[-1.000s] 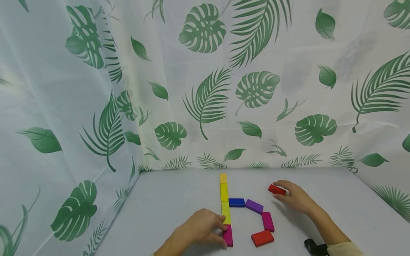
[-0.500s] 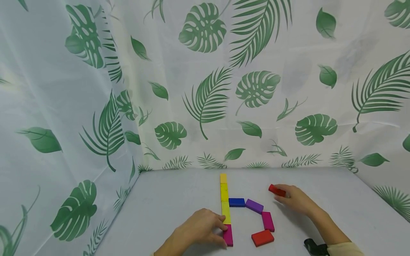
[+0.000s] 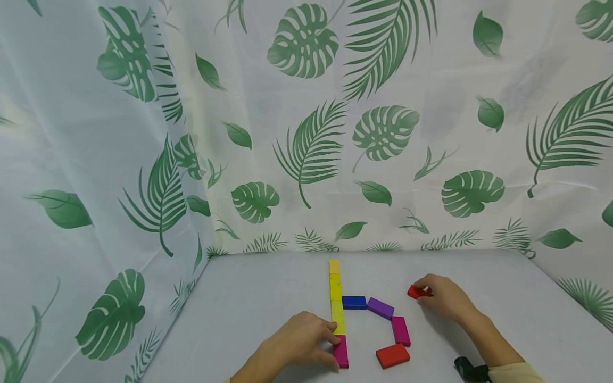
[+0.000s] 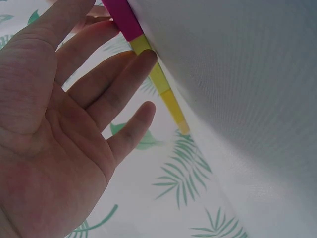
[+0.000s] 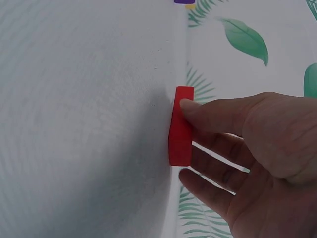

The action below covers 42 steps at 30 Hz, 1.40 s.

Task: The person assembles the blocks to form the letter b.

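In the head view my left hand (image 3: 300, 340) rests at the left side of a magenta block (image 3: 341, 353), thumb near its front end and a fingertip near its far end. That block is the front piece of a line with several yellow blocks (image 3: 335, 288). The left wrist view shows loosely spread fingers (image 4: 119, 94) beside the line. My right hand (image 3: 445, 298) pinches a red block (image 5: 181, 129) between thumb and fingers, close over the table at the right; the fingers partly cover it in the head view.
Off the line curves an arc of a blue block (image 3: 354, 302), a purple block (image 3: 380, 308), a second magenta block (image 3: 400, 331) and another red block (image 3: 392, 356). A black object (image 3: 471, 369) is by the right sleeve. Leaf-printed curtains (image 3: 306, 159) stand behind the white table (image 3: 249, 298).
My right hand has shifted slightly right and toward the front with the red block, which has turned and is now more covered by the fingers. My left hand and the other blocks have stayed put.
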{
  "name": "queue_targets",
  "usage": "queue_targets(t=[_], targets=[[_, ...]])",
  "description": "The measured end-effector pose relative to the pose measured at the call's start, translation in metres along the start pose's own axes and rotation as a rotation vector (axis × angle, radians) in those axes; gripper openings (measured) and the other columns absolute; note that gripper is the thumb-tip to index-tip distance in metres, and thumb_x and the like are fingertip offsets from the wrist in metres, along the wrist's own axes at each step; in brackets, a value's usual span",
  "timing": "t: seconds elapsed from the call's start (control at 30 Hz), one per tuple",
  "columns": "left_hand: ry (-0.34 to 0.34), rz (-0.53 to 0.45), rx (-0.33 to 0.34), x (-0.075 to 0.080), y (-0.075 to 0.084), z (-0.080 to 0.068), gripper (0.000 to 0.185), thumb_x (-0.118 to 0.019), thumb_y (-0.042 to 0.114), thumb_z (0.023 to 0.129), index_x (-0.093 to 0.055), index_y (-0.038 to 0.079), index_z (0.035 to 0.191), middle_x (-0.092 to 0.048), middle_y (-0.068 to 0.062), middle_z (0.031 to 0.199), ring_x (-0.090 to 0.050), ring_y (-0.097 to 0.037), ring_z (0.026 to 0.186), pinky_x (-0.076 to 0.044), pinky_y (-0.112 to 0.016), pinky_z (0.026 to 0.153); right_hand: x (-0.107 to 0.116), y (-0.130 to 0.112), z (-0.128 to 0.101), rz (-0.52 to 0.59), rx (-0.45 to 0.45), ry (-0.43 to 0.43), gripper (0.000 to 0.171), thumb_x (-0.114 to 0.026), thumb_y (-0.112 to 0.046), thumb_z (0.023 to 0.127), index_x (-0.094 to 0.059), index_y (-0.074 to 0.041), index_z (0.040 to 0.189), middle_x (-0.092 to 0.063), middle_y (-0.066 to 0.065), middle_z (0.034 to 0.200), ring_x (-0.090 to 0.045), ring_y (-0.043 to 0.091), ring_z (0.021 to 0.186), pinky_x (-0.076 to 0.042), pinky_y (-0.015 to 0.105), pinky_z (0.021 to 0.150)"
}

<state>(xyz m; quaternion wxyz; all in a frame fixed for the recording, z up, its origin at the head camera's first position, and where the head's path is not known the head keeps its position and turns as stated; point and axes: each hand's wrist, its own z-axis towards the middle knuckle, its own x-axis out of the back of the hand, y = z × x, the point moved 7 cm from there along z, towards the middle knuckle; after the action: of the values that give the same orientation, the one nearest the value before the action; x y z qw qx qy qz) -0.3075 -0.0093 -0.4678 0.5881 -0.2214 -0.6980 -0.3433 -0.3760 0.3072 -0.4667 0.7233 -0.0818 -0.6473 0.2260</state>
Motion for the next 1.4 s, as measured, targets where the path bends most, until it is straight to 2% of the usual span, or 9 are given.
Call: queue_targets(t=[0.37, 0.7, 1.4], targets=[[0.008, 0.003, 0.004, 0.000, 0.000, 0.001, 0.045, -0.084, 0.058, 0.080, -0.078, 0.039, 0.120, -0.072, 0.015, 0.129, -0.067, -0.002, 0.121, -0.053, -0.030, 0.105, -0.003, 0.001, 0.001, 0.019, -0.002, -0.064, 0.039, -0.081, -0.007, 0.087, -0.071, 0.003, 0.123, -0.069, 0.012, 0.107, -0.063, 0.024, 0.095, -0.061, 0.051, 0.085], [0.002, -0.008, 0.028, 0.000, 0.000, 0.000, 0.045, -0.084, 0.058, 0.080, -0.078, 0.039, 0.120, -0.072, 0.016, 0.129, -0.066, -0.002, 0.121, -0.053, -0.032, 0.106, -0.003, -0.001, 0.000, 0.029, -0.010, -0.072, 0.038, -0.081, -0.008, 0.086, -0.071, 0.002, 0.122, -0.071, 0.010, 0.103, -0.063, 0.023, 0.093, -0.061, 0.050, 0.084], [0.000, -0.014, 0.015, 0.001, 0.000, -0.001, 0.045, -0.084, 0.058, 0.080, -0.078, 0.039, 0.120, -0.072, 0.016, 0.130, -0.066, -0.001, 0.121, -0.053, -0.028, 0.103, -0.002, -0.009, 0.001, 0.053, -0.018, -0.085, 0.040, -0.081, -0.009, 0.087, -0.070, 0.001, 0.124, -0.070, 0.007, 0.104, -0.062, 0.022, 0.095, -0.060, 0.047, 0.083]])
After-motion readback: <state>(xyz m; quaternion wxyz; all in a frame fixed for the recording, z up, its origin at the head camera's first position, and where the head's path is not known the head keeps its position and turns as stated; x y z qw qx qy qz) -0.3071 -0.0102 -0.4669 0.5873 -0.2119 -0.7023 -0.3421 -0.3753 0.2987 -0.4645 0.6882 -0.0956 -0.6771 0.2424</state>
